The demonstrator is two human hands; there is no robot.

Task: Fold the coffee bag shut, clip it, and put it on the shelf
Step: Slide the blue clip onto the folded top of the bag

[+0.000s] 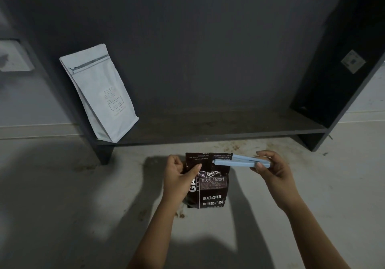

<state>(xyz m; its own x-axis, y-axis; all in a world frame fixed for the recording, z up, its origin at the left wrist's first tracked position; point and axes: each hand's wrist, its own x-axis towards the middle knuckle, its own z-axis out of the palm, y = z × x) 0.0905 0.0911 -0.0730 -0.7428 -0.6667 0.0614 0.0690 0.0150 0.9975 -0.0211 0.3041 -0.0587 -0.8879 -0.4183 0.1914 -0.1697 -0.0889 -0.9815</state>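
Observation:
A dark brown coffee bag (pixel 210 187) with white lettering stands upright on the pale floor, its top folded down. My left hand (pixel 180 177) grips the bag's left side, thumb pressed on the folded flap. My right hand (pixel 270 169) pinches the right end of a long light-blue clip (pixel 235 162). The clip's two arms are spread apart, and their left ends reach over the right part of the folded top. The dark shelf (pixel 218 132) lies just beyond the bag, low to the floor.
A tall pale pouch (pixel 100 93) leans at the shelf's left end against the upright panel. The shelf's right side panel (pixel 333 85) carries a small sticker. Brown stains mark the floor (pixel 62 185) near the bag and shelf front.

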